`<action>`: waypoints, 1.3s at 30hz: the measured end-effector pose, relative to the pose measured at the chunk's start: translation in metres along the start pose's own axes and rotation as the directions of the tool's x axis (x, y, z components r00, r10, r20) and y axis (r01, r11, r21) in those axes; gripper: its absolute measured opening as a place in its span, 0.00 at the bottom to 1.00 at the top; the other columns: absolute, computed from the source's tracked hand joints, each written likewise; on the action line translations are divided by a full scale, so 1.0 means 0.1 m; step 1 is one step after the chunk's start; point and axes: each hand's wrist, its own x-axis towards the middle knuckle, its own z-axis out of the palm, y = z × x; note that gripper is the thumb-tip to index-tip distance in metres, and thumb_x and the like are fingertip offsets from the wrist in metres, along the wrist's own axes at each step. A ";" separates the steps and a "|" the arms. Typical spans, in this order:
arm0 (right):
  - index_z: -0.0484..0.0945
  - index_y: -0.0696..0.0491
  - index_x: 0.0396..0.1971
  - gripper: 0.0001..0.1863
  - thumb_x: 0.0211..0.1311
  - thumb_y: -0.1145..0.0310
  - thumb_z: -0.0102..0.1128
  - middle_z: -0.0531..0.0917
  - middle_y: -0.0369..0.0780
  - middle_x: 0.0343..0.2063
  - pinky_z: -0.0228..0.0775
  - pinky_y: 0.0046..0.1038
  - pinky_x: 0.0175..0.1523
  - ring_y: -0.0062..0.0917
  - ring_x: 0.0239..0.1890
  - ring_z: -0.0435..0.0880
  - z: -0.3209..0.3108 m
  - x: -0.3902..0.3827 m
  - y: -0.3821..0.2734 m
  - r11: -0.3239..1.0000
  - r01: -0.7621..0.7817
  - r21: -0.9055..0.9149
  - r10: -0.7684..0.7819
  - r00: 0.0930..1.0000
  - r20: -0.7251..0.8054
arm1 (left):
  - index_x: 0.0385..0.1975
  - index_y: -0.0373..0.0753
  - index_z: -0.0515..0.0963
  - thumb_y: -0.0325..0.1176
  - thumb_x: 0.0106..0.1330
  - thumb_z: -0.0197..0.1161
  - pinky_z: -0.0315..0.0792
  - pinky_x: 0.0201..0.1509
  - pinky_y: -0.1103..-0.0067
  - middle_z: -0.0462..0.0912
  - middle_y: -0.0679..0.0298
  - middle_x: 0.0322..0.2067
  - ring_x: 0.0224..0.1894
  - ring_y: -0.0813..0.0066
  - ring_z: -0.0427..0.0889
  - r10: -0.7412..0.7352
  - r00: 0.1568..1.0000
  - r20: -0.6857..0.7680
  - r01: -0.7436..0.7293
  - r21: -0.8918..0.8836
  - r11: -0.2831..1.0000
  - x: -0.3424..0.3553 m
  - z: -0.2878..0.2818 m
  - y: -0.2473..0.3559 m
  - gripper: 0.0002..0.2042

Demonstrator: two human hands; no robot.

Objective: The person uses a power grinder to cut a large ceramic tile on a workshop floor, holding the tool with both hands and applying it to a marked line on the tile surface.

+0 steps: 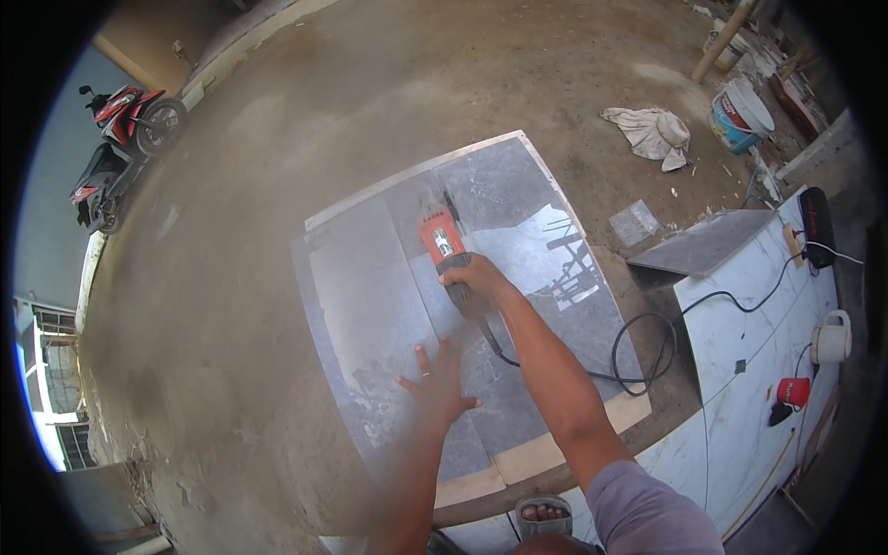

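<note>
My right hand (476, 280) is wrapped round the body of a red and black angle grinder (441, 239). The grinder's head rests at a grey tile (398, 208), near the far part of a tiled panel; its disc is blurred and partly hidden. Spread flat on the tiles nearer to me is my left hand (438, 379), fingers apart and holding nothing. A black power cord (555, 373) trails from the grinder's rear, passes under my right forearm and loops at the panel's right edge. Pale dust hazes the left part of the picture.
A leaning grey tile (703, 242) and white marbled tiles (740, 342) lie to the right, with a white mug (832, 339) and a red cup-like item (793, 391). Beyond are a cloth (650, 135) and a bucket (741, 116). A red motorbike (120, 148) stands far left.
</note>
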 end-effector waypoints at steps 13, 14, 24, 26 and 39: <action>0.81 0.58 0.38 0.18 0.48 0.65 0.71 0.83 0.38 0.27 0.73 0.29 0.35 0.24 0.28 0.82 0.02 -0.06 -0.01 0.999 0.052 0.002 -0.052 0.999 -0.006 | 0.77 0.49 0.45 0.55 0.48 0.79 0.40 0.61 0.19 0.34 0.66 0.79 0.78 0.37 0.28 0.000 1.000 -0.001 0.000 -0.009 1.000 0.01 0.01 -0.01 0.60; 0.81 0.58 0.38 0.18 0.48 0.65 0.71 0.83 0.38 0.26 0.73 0.29 0.34 0.24 0.27 0.82 0.03 -0.04 -0.02 0.997 0.072 0.004 -0.072 0.997 -0.010 | 0.77 0.49 0.46 0.56 0.48 0.79 0.40 0.61 0.19 0.34 0.66 0.79 0.78 0.37 0.28 -0.001 1.000 -0.006 0.001 -0.006 1.000 0.01 0.02 -0.02 0.60; 0.81 0.58 0.39 0.19 0.48 0.64 0.72 0.84 0.39 0.28 0.73 0.30 0.34 0.24 0.27 0.82 0.03 -0.05 -0.05 1.000 -0.014 0.019 0.014 1.000 0.012 | 0.77 0.48 0.47 0.56 0.47 0.79 0.41 0.60 0.19 0.35 0.67 0.79 0.77 0.36 0.29 0.006 1.000 -0.023 -0.006 -0.008 1.000 0.01 0.05 -0.03 0.59; 0.81 0.58 0.40 0.20 0.48 0.64 0.72 0.84 0.39 0.29 0.73 0.30 0.35 0.25 0.29 0.83 0.03 -0.10 -0.01 1.000 0.016 -0.011 -0.016 1.000 -0.022 | 0.77 0.48 0.47 0.56 0.47 0.79 0.41 0.60 0.19 0.35 0.67 0.79 0.77 0.36 0.29 0.009 1.000 -0.028 -0.009 -0.008 1.000 0.01 0.06 -0.04 0.59; 0.82 0.57 0.37 0.17 0.47 0.65 0.71 0.83 0.38 0.26 0.72 0.29 0.33 0.24 0.25 0.81 0.03 -0.06 0.03 0.999 0.042 0.030 -0.042 0.999 -0.013 | 0.77 0.48 0.47 0.54 0.47 0.80 0.40 0.60 0.19 0.35 0.66 0.79 0.78 0.37 0.29 0.004 1.000 -0.021 -0.005 -0.018 1.000 0.00 0.03 -0.01 0.59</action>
